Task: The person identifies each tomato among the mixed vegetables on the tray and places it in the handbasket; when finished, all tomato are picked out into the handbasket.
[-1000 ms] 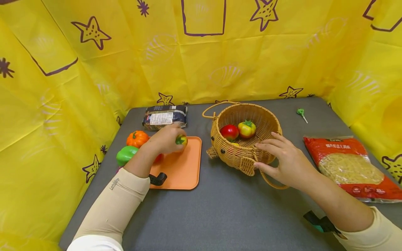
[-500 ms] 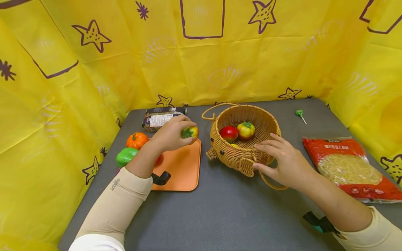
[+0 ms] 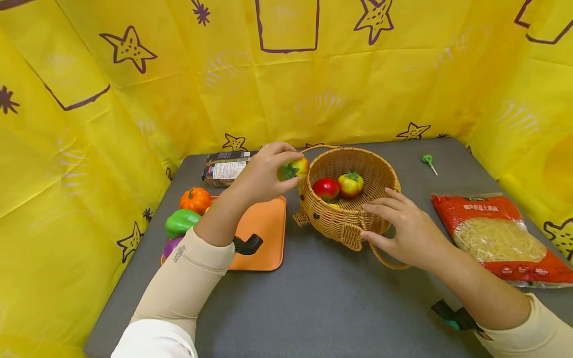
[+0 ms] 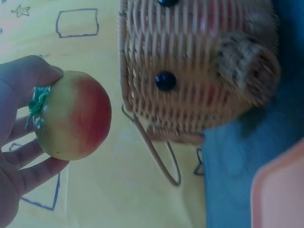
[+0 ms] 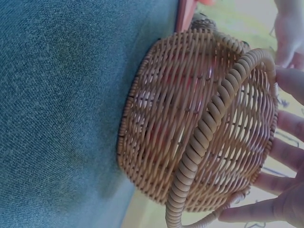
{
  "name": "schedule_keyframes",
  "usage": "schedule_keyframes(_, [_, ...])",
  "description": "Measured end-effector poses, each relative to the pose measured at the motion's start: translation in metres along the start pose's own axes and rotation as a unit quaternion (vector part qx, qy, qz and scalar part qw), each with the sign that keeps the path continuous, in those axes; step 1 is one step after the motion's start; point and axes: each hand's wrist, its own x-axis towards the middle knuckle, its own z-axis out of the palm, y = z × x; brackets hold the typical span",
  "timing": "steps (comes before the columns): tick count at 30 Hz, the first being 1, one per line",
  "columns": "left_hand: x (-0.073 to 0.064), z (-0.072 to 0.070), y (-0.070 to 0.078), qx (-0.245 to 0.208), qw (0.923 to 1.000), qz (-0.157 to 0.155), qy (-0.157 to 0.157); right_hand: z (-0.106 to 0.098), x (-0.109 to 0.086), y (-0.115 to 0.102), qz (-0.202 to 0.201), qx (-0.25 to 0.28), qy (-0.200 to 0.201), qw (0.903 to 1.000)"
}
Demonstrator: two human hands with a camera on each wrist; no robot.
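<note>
My left hand holds a yellow-red toy tomato with a green leafy top, thumb on one side and fingers on the other. The tomato is raised beside the left rim of a wicker basket shaped like an animal, with black bead eyes. In the left wrist view, a gap shows between the tomato and the basket's wall. Inside the basket lie a red fruit and another yellow-red tomato; something yellow is partly hidden behind the near rim. My right hand rests spread fingers at the basket's right rim.
An orange tray lies left of the basket, partly under my left forearm. Toy pumpkin, green pepper and a purple piece sit at its left. A dark packet, red pasta bag and green lollipop lie around.
My left hand has lifted the tomato from over the tray and carried it right and away from me, up to the basket's left rim. The right hand stays in place.
</note>
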Motion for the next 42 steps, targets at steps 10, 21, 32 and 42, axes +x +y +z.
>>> schedule_keyframes(10, [0.027, 0.015, 0.022, -0.016, 0.9991, 0.004, -0.040, 0.001, 0.005, -0.002, -0.011, -0.002, 0.000, 0.9999])
schedule_keyframes(21, [0.035, 0.055, 0.033, -0.003, 0.9949, 0.030, -0.096, 0.002, 0.005, -0.002, -0.016, 0.000, 0.004, 0.9999])
schedule_keyframes(32, [0.034, 0.061, 0.037, -0.003, 0.9940, 0.025, -0.106, 0.003, 0.002, 0.000, -0.013, 0.001, 0.007, 0.9999])
schedule_keyframes(42, [0.017, 0.046, 0.030, 0.001, 0.9959, 0.007, -0.090, 0.001, -0.001, 0.001, -0.003, 0.001, 0.005, 1.0000])
